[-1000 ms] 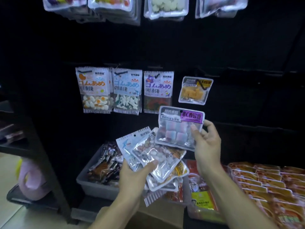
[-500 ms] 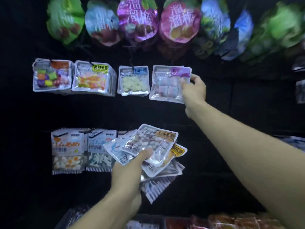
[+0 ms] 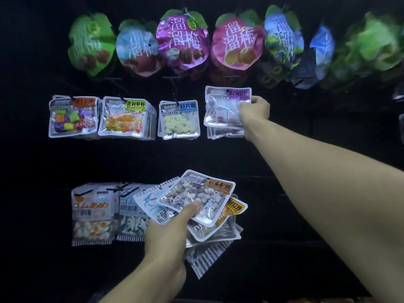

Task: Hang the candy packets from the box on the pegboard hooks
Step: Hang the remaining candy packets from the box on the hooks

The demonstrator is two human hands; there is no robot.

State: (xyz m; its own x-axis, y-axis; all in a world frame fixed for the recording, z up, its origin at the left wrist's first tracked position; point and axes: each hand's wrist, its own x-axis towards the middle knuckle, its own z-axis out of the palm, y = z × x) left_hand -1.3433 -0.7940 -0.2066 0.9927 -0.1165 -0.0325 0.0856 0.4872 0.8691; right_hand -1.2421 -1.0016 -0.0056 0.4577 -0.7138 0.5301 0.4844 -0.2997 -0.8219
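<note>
head: right grip (image 3: 254, 110) pinches purple-label packet (image 3: 223, 108) at pegboard (image 3: 306, 138).

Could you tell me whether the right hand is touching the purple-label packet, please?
Touching. The head view shows the right hand pinching the right edge of the purple-label packet, thumb on its front, with no gap between them.

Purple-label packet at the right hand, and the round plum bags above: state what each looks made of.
Purple-label packet: clear glossy plastic film, seemingly; the candy shows through and glare streaks it. Plum bags: probably metallised foil laminate, opaque, printed, with crinkled shiny highlights.
</note>
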